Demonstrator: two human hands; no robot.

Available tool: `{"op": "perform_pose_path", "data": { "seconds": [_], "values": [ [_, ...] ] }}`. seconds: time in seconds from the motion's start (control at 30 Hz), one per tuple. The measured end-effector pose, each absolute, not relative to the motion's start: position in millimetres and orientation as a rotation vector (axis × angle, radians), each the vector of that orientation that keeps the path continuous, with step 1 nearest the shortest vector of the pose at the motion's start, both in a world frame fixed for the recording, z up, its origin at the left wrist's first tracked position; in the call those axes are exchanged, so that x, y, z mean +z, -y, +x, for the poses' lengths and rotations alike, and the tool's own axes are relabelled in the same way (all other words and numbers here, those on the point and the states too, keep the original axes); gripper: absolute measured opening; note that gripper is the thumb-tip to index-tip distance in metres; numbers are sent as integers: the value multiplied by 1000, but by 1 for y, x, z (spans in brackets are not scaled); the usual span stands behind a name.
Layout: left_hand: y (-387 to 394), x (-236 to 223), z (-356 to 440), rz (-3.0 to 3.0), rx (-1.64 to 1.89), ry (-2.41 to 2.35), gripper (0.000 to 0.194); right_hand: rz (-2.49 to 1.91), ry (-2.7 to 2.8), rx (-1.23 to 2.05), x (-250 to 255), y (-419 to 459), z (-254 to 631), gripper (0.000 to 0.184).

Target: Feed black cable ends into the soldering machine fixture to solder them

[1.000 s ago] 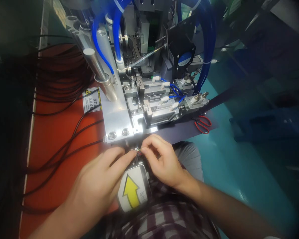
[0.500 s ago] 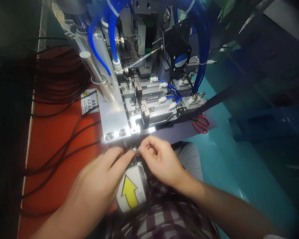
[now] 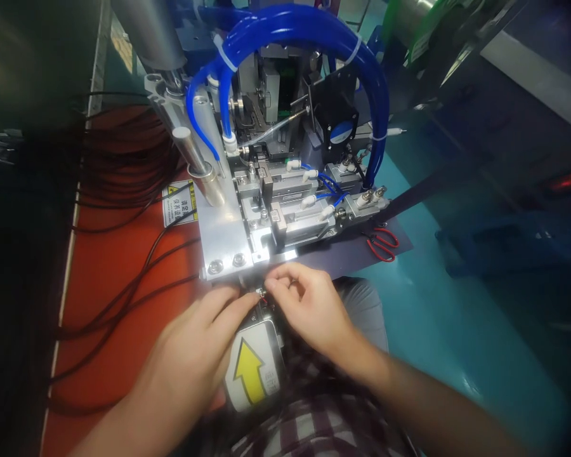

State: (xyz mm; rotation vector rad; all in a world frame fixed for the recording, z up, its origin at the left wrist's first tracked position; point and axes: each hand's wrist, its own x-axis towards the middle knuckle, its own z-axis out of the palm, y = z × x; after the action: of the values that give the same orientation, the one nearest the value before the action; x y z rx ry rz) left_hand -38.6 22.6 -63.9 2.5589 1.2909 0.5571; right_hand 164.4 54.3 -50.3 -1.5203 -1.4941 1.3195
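At the machine's front edge, both my hands come close together over a small metallic piece (image 3: 262, 295) with a bit of red on it, too small to name. My left hand (image 3: 195, 346) reaches in from the left, closed, its thumb tip against that piece and its other fingers mostly hidden. Just to the right, my right hand (image 3: 311, 308) is closed in a pinch, thumb and index finger together; whatever lies between them cannot be made out. Below the fingers sits a white cover with a yellow arrow (image 3: 250, 371), partly behind my left hand.
A metal plate (image 3: 223, 231) with bolts and a steel post stands just beyond my hands. Pneumatic cylinders (image 3: 302, 219) with thick blue hoses (image 3: 295, 28) fill the machine behind. Red-handled cutters (image 3: 383, 244) lie at right on a dark mat. Black cables (image 3: 124, 289) cross the orange surface at left.
The view has tilted, so the machine sits lower in the picture and more of the blue hoses shows. My right fingertips have shifted slightly up from the small piece; my left hand barely differs.
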Motion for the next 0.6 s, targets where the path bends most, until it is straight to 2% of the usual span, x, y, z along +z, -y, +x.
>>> {"op": "perform_pose_path", "data": {
  "seconds": [0.13,0.33,0.47,0.6],
  "values": [
    [-22,-65,-38,2568,560,-1294,38,-1501,1373,1398,-56,-53,157,11],
    [-20,-64,-35,2566,632,-1285,35,-1388,1637,1037,-62,-47,159,12],
    [-18,-65,-33,2526,721,-1314,30,-1426,1613,1089,-65,-45,161,10],
    [-17,-68,-36,2528,651,-1282,39,-1450,1593,1133,-66,-45,160,10]
  ]
}}
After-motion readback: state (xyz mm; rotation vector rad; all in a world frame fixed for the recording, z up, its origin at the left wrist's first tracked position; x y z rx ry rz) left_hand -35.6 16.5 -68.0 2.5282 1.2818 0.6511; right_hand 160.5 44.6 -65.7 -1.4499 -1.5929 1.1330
